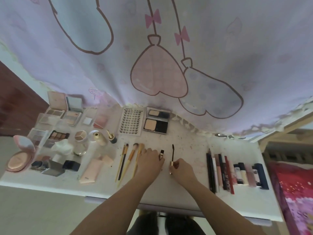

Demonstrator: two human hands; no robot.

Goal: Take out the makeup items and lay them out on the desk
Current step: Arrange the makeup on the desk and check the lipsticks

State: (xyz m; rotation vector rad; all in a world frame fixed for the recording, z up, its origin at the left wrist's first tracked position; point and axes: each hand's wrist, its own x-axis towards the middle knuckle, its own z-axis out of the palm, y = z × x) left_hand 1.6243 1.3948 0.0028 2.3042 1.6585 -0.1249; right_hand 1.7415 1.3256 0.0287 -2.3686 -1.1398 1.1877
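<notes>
Mascara wand (172, 154) pinched in right hand (182, 169), tube (161, 154) gripped by left hand (149, 162), apart over the desk (186, 141), probably for separate display.

Mascara tube (161, 154), dark with gold, uncapped, lies on the table (186, 143) at centre. Its wand (172, 156), brush tip pointing away, gold cap nearest, sits just right of it. Four brushes (130, 160) lie side by side to the left.
</notes>
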